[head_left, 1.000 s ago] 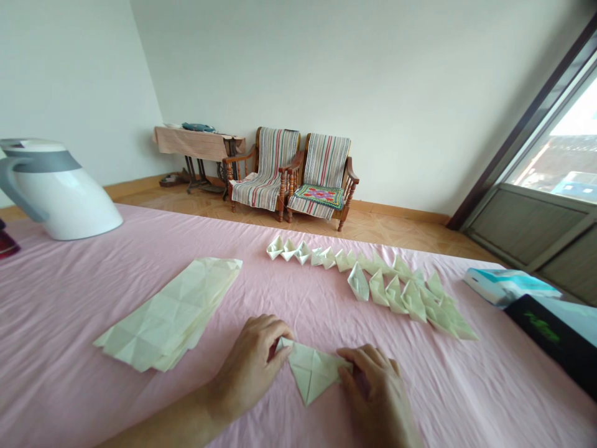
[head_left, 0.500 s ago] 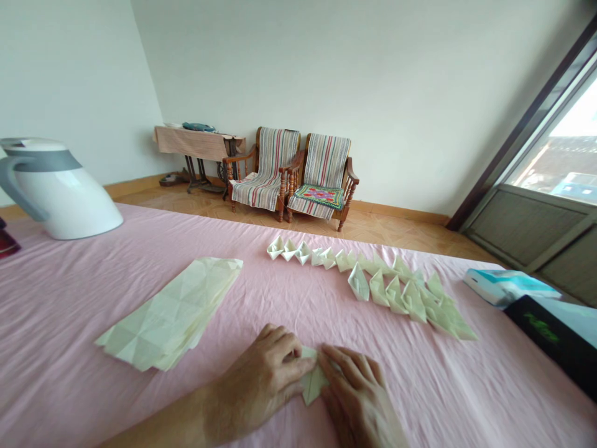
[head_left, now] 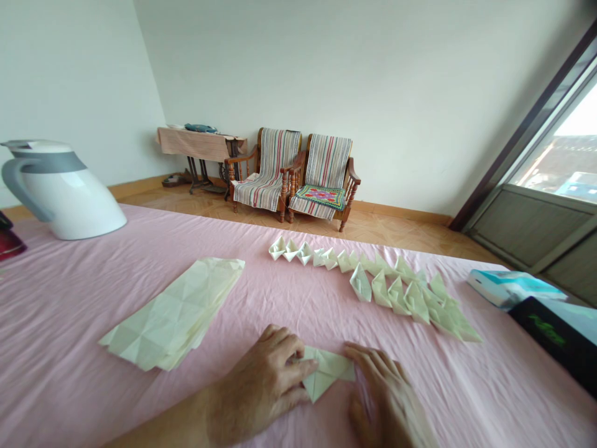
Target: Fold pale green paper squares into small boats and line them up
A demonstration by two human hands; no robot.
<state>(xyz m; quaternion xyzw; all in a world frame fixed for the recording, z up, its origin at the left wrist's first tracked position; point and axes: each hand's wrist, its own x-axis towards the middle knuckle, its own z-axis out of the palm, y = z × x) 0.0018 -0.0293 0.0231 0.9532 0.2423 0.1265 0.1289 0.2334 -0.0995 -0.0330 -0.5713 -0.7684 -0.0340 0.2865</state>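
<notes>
A small pale green folded paper (head_left: 329,370) lies flat on the pink cloth, with creases and pointed corners. My left hand (head_left: 268,379) grips its left end, the thumb and forefinger pressing it down on the cloth. At the paper's right tip rests my right hand (head_left: 387,392), fingers stretched and thumb apart; whether a finger still touches the tip I cannot tell. To the left is a stack of creased paper sheets (head_left: 172,311). Beyond my hands stand folded paper boats (head_left: 380,289) in two rows.
A white and grey jug (head_left: 79,193) stands at the far left of the pink cloth (head_left: 289,305), beside a dark red object (head_left: 9,242). On the right are a blue and white tissue pack (head_left: 513,286) and a black box (head_left: 550,336). Two wooden armchairs (head_left: 321,177) stand beyond.
My right hand has slid right and away from the paper's middle, uncovering its right end. My left hand keeps its hold. The view has shifted slightly.
</notes>
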